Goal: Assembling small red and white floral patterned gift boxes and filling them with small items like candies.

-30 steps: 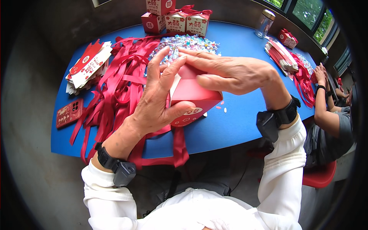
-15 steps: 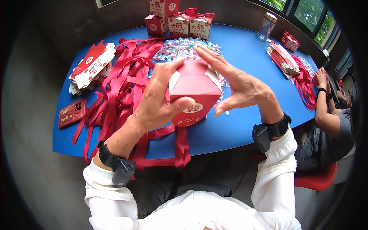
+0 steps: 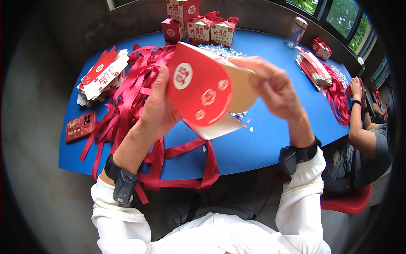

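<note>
I hold a red cardboard gift box (image 3: 198, 91) with white flower marks up above the blue table (image 3: 270, 144), tilted so its rounded flap faces me. My left hand (image 3: 158, 110) grips its left side from behind. My right hand (image 3: 275, 91) grips the right side, fingers over the plain tan inside of the box. A pile of red ribbons (image 3: 131, 97) lies under and left of my left hand, one loop (image 3: 186, 169) hanging at the table's near edge.
Flat unfolded boxes (image 3: 101, 76) are stacked at the left, with a red phone (image 3: 80, 126) nearer me. Finished boxes (image 3: 198, 23) stand at the back beside small sweets (image 3: 220, 50). A jar (image 3: 296, 31) stands far right. Another person (image 3: 359, 122) sits at right.
I have lifted the box off the table toward me and tipped it up. My right hand went from resting on top of it to gripping its right side.
</note>
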Available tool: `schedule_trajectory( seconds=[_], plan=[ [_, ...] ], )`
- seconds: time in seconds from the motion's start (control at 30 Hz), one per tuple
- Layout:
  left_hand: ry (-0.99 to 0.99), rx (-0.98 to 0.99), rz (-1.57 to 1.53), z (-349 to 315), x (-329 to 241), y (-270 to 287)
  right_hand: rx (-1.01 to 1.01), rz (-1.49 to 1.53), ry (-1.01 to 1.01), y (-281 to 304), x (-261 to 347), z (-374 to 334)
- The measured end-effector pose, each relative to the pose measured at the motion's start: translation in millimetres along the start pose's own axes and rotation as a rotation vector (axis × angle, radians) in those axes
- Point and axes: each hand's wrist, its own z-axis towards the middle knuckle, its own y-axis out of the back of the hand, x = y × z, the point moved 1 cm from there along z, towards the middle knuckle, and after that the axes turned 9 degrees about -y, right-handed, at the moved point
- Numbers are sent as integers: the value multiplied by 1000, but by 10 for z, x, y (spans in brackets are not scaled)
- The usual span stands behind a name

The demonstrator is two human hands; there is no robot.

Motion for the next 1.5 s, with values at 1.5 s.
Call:
schedule_trajectory(
  seconds=[1.5],
  plan=[
    [-107,710,1595,-349,218,76,295,-149,-565,639,-233,-53]
  ],
)
